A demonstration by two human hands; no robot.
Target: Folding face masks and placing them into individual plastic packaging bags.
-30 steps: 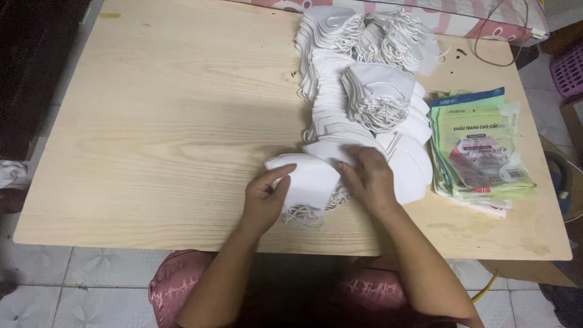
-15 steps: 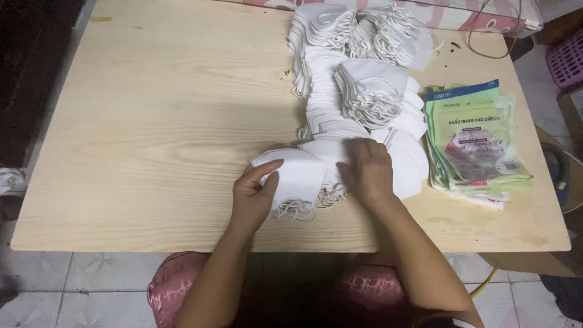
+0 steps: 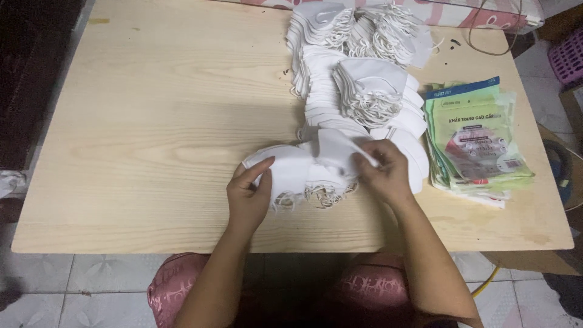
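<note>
A small bundle of white face masks lies near the front edge of a pale wooden table, ear loops hanging toward me. My left hand grips the bundle's left end, thumb on top. My right hand pinches the right end of the same bundle between thumb and fingers. Behind them a long heap of stacked white masks runs toward the far edge of the table.
A stack of green and white plastic packaging bags lies at the right side of the table. A dark cable curls at the far right corner. Tiled floor shows below the table, with pink-patterned trousers at my knees.
Both hands have drawn the mask bundle slightly left and squared it up. My right hand shifted from pressing on top to pinching the right end.
</note>
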